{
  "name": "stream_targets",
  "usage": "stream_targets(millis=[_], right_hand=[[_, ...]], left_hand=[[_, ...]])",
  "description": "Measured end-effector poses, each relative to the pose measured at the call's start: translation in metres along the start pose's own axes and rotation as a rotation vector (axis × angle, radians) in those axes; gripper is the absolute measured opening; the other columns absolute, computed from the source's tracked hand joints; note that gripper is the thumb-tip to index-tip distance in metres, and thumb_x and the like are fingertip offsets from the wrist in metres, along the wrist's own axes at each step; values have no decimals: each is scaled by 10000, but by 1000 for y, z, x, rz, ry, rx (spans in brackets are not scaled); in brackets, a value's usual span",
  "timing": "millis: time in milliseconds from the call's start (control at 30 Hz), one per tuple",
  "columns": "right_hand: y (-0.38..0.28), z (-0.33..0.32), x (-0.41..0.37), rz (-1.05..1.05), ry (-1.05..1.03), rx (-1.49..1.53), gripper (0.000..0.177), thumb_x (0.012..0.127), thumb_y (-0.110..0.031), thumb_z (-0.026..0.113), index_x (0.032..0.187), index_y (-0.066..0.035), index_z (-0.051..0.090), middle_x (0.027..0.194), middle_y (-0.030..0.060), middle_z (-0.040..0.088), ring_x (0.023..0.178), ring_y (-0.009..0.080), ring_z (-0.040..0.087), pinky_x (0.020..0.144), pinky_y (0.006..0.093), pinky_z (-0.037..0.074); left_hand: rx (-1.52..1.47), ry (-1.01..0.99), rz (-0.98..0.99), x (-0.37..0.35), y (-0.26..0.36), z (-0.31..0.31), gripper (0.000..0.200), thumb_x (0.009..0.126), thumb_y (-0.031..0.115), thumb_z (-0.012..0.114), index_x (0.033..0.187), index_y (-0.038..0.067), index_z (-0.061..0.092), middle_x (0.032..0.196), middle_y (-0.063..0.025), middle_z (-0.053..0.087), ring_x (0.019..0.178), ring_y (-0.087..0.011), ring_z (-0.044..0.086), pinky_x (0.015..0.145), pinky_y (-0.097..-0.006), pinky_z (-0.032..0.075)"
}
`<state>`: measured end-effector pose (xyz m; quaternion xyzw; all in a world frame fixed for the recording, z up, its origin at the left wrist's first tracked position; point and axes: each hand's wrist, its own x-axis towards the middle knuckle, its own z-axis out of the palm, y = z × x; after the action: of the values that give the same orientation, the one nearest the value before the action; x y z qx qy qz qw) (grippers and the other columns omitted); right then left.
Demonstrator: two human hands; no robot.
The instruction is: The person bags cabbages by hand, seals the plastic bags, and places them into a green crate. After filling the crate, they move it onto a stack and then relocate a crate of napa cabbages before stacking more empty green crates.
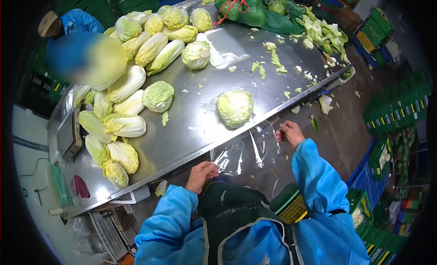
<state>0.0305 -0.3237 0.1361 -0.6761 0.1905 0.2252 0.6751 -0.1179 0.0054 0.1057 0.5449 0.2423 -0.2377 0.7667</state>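
20-odd cabbages (235, 108) (approx. count) — 1 clear bag (255, 149), 1 net sack (261, 14).

Our sleeves (318, 178) are bright blue over a dark green apron (232, 210) edged in pale piping. The film (248, 151) is clear, streaked with white glare. We find the round cabbage (235, 108) pale green with yellowish veins, while the long heads (127, 82) run cream-white to yellow-green. The table (200, 128) is grey steel, flecked with green leaf scraps (275, 60). A green net sack (255, 12) carries a red tie (230, 7) — the stacked crates (396, 105) are green, with one crate blue (364, 180) and one yellow (293, 210).
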Motion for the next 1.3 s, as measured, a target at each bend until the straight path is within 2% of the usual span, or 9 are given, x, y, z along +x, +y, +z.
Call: stream_targets(millis=[167, 500, 567, 667, 833, 900, 933, 1033, 1300], right_hand=[[-13, 19, -15, 54, -1, -95, 258, 885, -303, 520, 872, -45, 509, 714, 47, 551, 589, 141, 538, 549, 248, 440], [18, 12, -10, 28, -160, 41, 134, 816, -119, 615, 733, -54, 532, 649, 27, 567, 554, 95, 536, 530, 229, 446], [14, 13, -11, 69, -137, 31, 131, 819, -119, 611, 735, -56, 533, 650, 27, 570, 551, 98, 537, 529, 231, 449], [16, 11, -10, 53, -176, 24, 135, 825, -124, 604, 732, -59, 532, 649, 25, 571, 544, 95, 531, 533, 233, 444], [17, 1, -12, 33, -200, 22, 147, 841, -138, 586, 739, -47, 531, 650, 20, 570, 559, 85, 525, 550, 228, 429], [16, -9, -8, -307, -3, -217, 77, 824, -99, 587, 854, -39, 551, 724, 57, 586, 632, 143, 561, 588, 242, 442], [8, -12, -14, -652, 164, -709, 252, 795, -75, 606, 1040, -80, 548, 1003, 102, 586, 911, 233, 570, 752, 329, 451], [-26, -2, -30, -1107, -19, -1442, 437, 746, -66, 638, 1158, -143, 516, 1284, 76, 448, 1197, 259, 410, 942, 426, 351], [-23, 15, 5, -1126, -646, -1338, 334, 823, -132, 546, 1157, -150, 540, 1321, 30, 438, 1254, 240, 351, 1024, 442, 264]], left_hand=[[8, -1, 60, -3, 11, -6, 175, 864, 159, 564, 957, 13, 591, 809, -75, 626, 732, -129, 600, 677, -232, 464], [50, 24, 128, 4, 7, -31, 235, 861, 120, 560, 1067, 7, 557, 797, -81, 628, 709, -152, 604, 636, -249, 481], [580, 349, 623, 9, 21, -29, 363, 774, 84, 634, 1124, 70, 538, 977, -120, 597, 878, -223, 593, 757, -316, 472], [1199, 290, 1085, 22, 49, -17, 497, 662, 68, 695, 1128, 141, 538, 1197, -132, 484, 1101, -281, 481, 912, -412, 384], [1364, 57, 1250, 58, 53, -8, 420, 638, 98, 707, 1031, 161, 570, 1284, -59, 436, 1188, -266, 405, 954, -485, 313], [1370, 38, 1299, 65, 57, -11, 306, 659, 109, 694, 943, 150, 586, 1243, -29, 487, 1169, -246, 430, 955, -479, 315], [1356, 49, 1287, 65, 57, -11, 233, 676, 104, 679, 889, 139, 590, 1213, -8, 519, 1160, -230, 447, 960, -470, 318], [1424, -3, 1285, 64, 59, -12, 234, 680, 100, 676, 896, 132, 590, 1224, -16, 512, 1173, -229, 441, 961, -462, 325], [1082, 26, 1050, 68, 60, -22, 154, 768, 59, 596, 913, 111, 603, 1090, -31, 604, 1158, -267, 475, 981, -471, 308]])
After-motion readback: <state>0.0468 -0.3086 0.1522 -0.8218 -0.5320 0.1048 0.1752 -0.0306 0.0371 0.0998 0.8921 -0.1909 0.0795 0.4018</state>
